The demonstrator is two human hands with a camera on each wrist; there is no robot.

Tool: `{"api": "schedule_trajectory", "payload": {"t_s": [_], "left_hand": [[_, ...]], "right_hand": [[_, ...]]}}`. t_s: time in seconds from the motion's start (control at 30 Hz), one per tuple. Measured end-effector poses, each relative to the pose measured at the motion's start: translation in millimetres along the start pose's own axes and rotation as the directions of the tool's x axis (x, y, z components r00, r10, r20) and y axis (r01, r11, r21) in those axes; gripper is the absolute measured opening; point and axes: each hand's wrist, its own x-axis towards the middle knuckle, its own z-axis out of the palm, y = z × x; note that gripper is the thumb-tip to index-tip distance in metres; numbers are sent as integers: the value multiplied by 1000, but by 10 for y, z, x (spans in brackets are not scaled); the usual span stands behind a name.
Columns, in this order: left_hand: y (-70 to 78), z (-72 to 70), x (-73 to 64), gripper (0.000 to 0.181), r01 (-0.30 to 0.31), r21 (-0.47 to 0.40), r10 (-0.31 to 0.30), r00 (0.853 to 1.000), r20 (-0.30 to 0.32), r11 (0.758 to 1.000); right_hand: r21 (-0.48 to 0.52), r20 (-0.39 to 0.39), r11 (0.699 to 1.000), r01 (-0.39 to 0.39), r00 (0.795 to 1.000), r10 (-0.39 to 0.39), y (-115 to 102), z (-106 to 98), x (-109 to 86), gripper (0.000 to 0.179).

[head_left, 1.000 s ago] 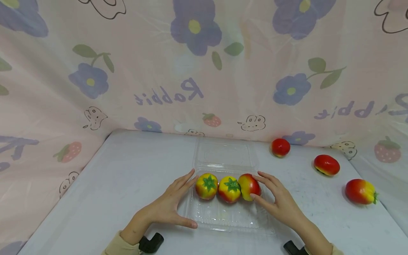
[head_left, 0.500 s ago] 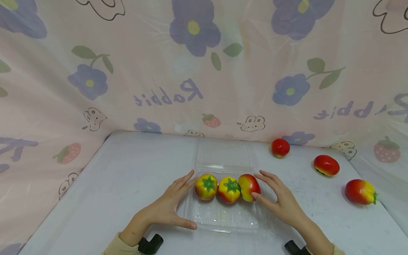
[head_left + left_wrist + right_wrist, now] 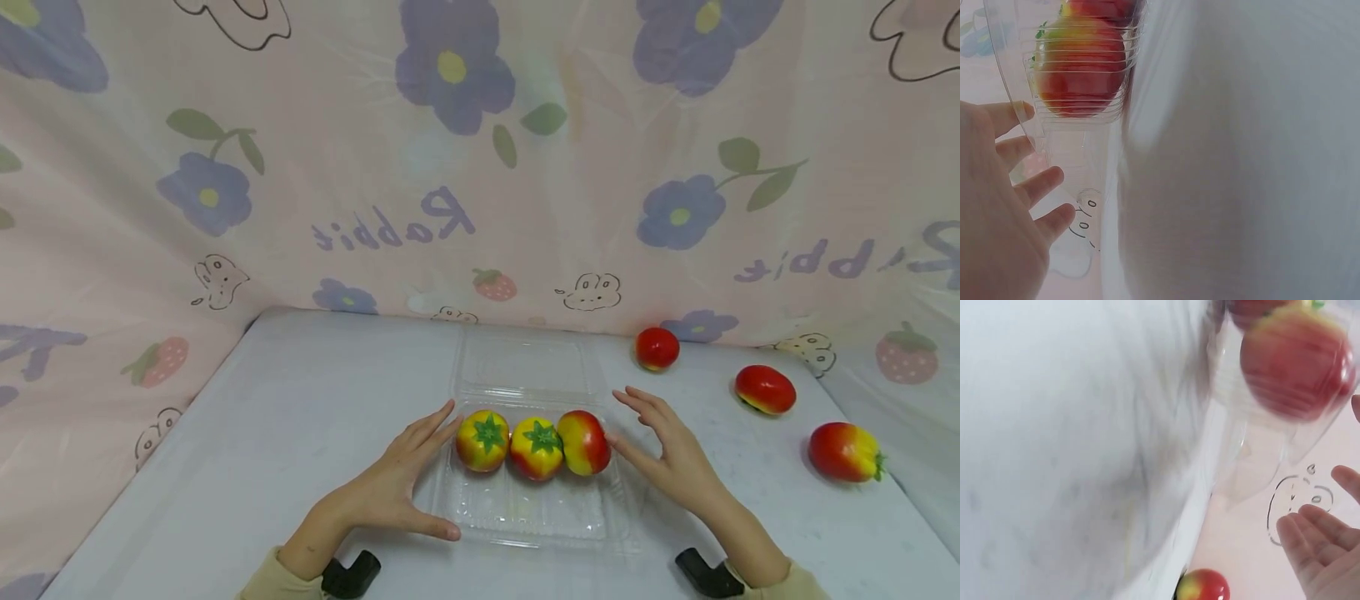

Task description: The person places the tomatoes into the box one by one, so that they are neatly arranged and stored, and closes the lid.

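A clear plastic clamshell box (image 3: 525, 518) lies open on the white table, its lid (image 3: 528, 362) folded back behind it. Across the base sit three tomato-like fruits in a row: a left one (image 3: 482, 442) and a middle one (image 3: 536, 450) with green star-shaped tops up, and a right one (image 3: 584, 443) tipped on its side. My left hand (image 3: 390, 483) is spread at the box's left side, fingertips right at the wall (image 3: 1035, 119). My right hand (image 3: 678, 467) holds nothing; its fingers are extended just right of the right fruit, also seen in the right wrist view.
Three more such fruits stand on the table to the right: a red one (image 3: 657, 348) near the back, another (image 3: 765, 389) lying tilted, and one (image 3: 845, 452) with its green top sideways. A printed curtain (image 3: 300, 167) encloses the table's back and sides.
My right hand has let go of the right fruit and drawn back to the right. That fruit stays in the box. My left hand has kept its place at the box's left side.
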Motion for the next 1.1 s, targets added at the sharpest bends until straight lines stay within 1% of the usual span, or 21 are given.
{"api": "schedule_trajectory", "payload": {"t_s": [0.13,0.27,0.6,0.83,1.1], "left_hand": [[10,-4,-8,117,-11,-3,11,1000,-4,1000],[20,-6,-8,116,-5,-6,5,1000,0,1000],[21,-10,-2,116,4,-7,-4,1000,4,1000],[5,-1,3,115,4,-10,-4,1000,4,1000],[19,-5,6,116,2,-7,-2,1000,5,1000]], "right_hand": [[30,16,999,-38,999,38,58,-32,33,56],[53,29,996,-75,997,73,82,-63,52,57],[45,44,994,-105,994,103,269,-81,137,59],[43,38,994,-98,995,96,381,-77,232,59],[37,78,984,-173,982,170,476,-89,325,63]]}}
